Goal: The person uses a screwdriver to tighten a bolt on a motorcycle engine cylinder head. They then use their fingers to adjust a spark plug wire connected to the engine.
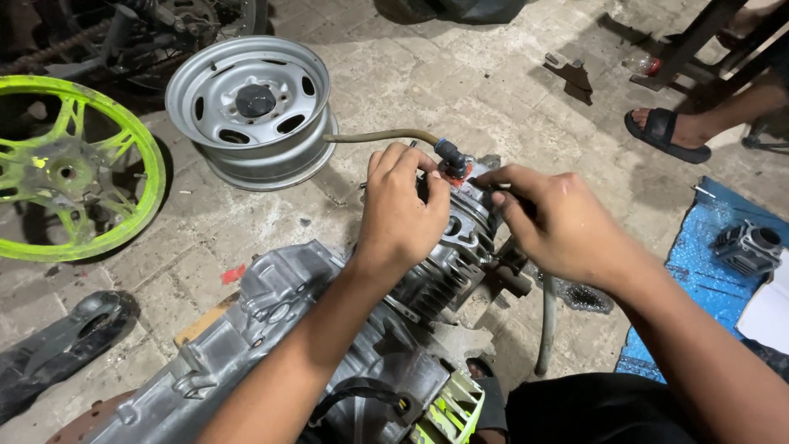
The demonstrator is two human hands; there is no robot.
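Note:
A grey metal scooter engine (271,329) lies on the paved floor in front of me, its finned cylinder head (448,263) pointing away. My left hand (403,205) rests curled over the top of the cylinder head, fingers pressed near a black and red fitting (452,158) where a tan hose (378,136) ends. My right hand (551,226) pinches a thin metal tool (500,186) at the head's far right side, fingers closed on it. The spot the tool touches is hidden behind my fingers.
A grey steel wheel rim (251,107) lies beyond the engine and a lime green spoked wheel (70,168) at the left. A blue cloth (699,271) at the right holds another cylinder part (746,245). Another person's sandalled foot (666,131) rests at upper right.

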